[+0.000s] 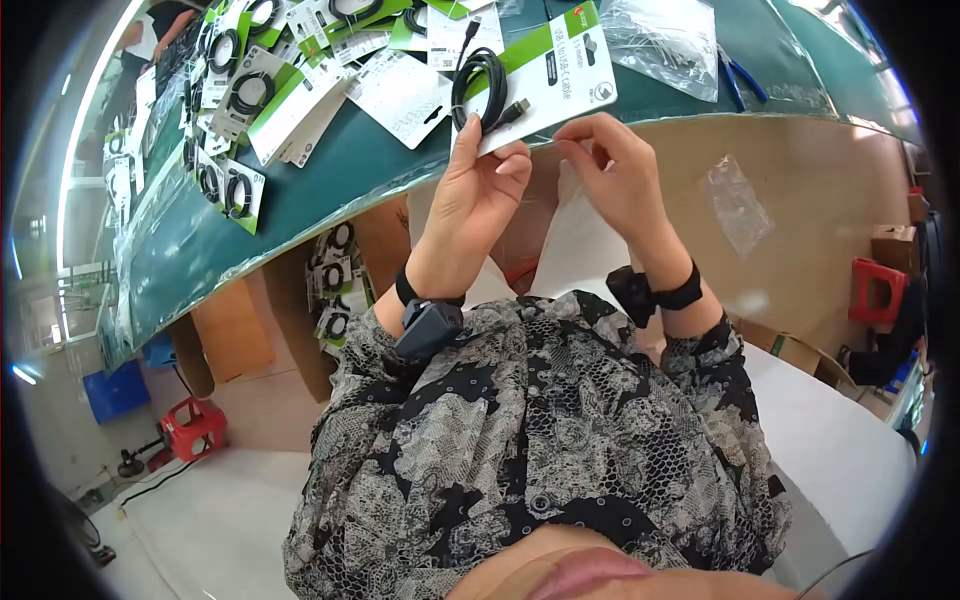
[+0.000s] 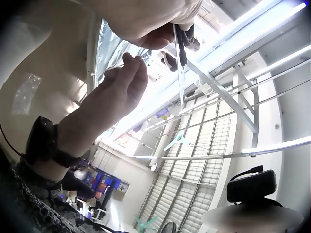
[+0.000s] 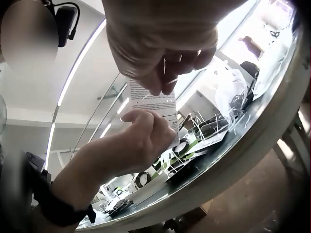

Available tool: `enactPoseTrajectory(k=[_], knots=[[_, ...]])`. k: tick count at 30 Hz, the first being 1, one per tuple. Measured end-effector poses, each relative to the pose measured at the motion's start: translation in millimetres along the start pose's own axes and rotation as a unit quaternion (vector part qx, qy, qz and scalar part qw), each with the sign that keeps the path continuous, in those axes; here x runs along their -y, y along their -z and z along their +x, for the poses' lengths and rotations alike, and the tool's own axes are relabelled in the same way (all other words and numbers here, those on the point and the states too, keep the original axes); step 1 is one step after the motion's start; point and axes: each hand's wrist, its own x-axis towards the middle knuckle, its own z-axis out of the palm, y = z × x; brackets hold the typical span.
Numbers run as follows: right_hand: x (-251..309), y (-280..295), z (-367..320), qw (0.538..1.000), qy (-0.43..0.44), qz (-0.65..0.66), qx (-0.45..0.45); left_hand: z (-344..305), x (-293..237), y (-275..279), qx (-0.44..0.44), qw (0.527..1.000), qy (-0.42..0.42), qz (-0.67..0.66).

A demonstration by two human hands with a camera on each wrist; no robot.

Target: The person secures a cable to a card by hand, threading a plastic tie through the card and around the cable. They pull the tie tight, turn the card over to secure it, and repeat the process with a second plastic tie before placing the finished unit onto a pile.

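My left hand (image 1: pixel 472 205) grips the lower edge of a white and green USB-C cable card (image 1: pixel 555 85), its thumb pressing a coiled black cable (image 1: pixel 482 90) against the front. One cable plug (image 1: pixel 515 110) points toward the right across the card. Close by the card's lower right edge, my right hand (image 1: pixel 622 175) has thumb and forefinger pinched together with the other fingers curled. A thin pale strip, like a cable tie (image 3: pixel 139 100), shows at the right fingertips in the right wrist view. There the printed back of the card (image 3: pixel 153 99) faces the camera.
Many carded cables (image 1: pixel 250 95) lie piled on the green table (image 1: pixel 310 195) to the left. A clear bag of white cable ties (image 1: pixel 665 45) and blue-handled pliers (image 1: pixel 740 80) lie at the right. An empty plastic bag (image 1: pixel 738 205) is on the floor; red stools (image 1: pixel 195 430) stand around.
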Motion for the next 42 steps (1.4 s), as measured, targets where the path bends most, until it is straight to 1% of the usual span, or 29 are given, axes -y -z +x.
enactPoseTrajectory(k=[2,3,4,6,8,12,15,18,20,23,31,34,36,40,42], knots=[[13.1,-3.7,0.6,0.982,0.125,-0.13,-0.056,-2.1,-0.1,-1.5,0.008,0.997,0.048,-0.059],[14.1,-5.2,-0.2,0.982,0.125,-0.128,-0.057,-2.9,-0.4,-2.6,0.012,0.994,0.071,-0.088],[14.8,-7.6,-0.5,0.983,0.12,-0.121,-0.07,-3.7,-0.3,-3.4,0.012,0.994,0.069,-0.086],[16.4,-13.5,-0.3,0.984,0.111,-0.107,-0.091,-5.7,1.9,-4.5,0.025,0.996,0.052,-0.061],[17.2,-15.5,-1.8,0.985,0.112,-0.096,-0.091,-7.8,3.5,-5.9,0.034,0.997,0.037,-0.051],[18.1,-16.8,-4.7,0.988,0.101,-0.073,-0.091,-10.4,7.9,-7.4,0.018,1.0,0.004,-0.022],[18.0,-19.0,-5.6,0.99,0.082,-0.056,-0.097,-10.7,7.8,-6.6,0.023,0.998,0.041,-0.047],[18.2,-22.2,-5.4,0.994,0.045,0.001,-0.1,-12.3,7.8,-6.8,0.032,0.996,0.055,-0.065],[18.0,-22.5,-5.7,0.994,0.049,0.007,-0.099,-12.9,7.9,-6.6,0.037,0.995,0.061,-0.074],[19.0,-23.1,-6.6,0.994,0.056,0.02,-0.097,-13.9,7.7,-4.8,0.02,0.991,0.076,-0.107],[21.4,-25.3,-8.1,0.991,0.083,-0.024,-0.101,-17.5,14.4,-4.1,0.018,0.994,0.073,-0.082],[25.6,-31.0,-11.4,0.99,0.0,0.09,-0.108,-17.9,17.2,-4.4,0.022,0.997,0.052,-0.047],[25.0,-30.7,-12.9,0.99,0.0,0.091,-0.108,-17.8,17.6,-5.5,0.026,0.998,0.041,-0.031],[24.3,-28.1,-13.2,0.992,0.009,0.081,-0.099,-17.8,14.8,-9.3,0.025,0.998,0.048,-0.044],[26.9,-25.3,-13.5,0.994,0.025,0.049,-0.092,-16.4,12.3,-8.2,0.021,0.987,0.073,-0.142]])
